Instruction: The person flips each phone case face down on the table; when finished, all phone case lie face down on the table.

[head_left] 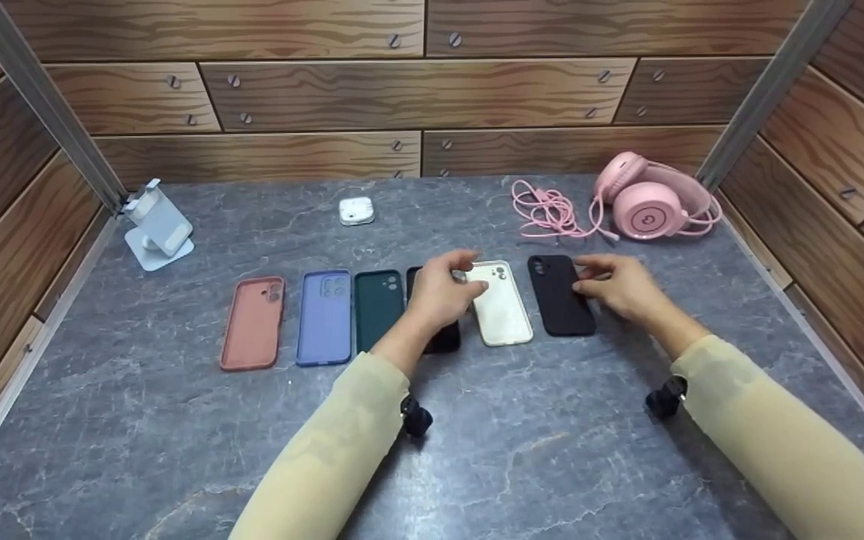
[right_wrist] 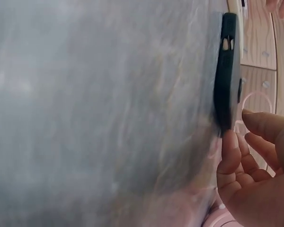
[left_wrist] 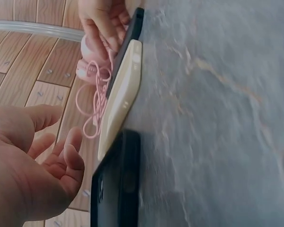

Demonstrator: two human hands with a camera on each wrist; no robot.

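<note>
Several phone cases lie in a row across the table. My left hand (head_left: 443, 291) hovers over a black phone case (head_left: 443, 341), partly hiding it, with its thumb beside the cream phone case (head_left: 505, 311). In the left wrist view that hand's fingers (left_wrist: 72, 163) are loosely bent, with nothing between them and the thumb. At the right end of the row, my right hand (head_left: 623, 285) touches the edge of another black phone case (head_left: 561, 300), which lies back up. The right wrist view shows a fingertip at this case's edge (right_wrist: 226, 85) and the thumb apart from it.
Left in the row lie a dusty-pink case (head_left: 252, 330), a periwinkle case (head_left: 325, 322) and a dark green case (head_left: 378, 307). Behind stand a pale blue phone stand (head_left: 162, 225), a small white box (head_left: 357, 211) and pink headphones (head_left: 649, 206) with a tangled cable (head_left: 552, 214).
</note>
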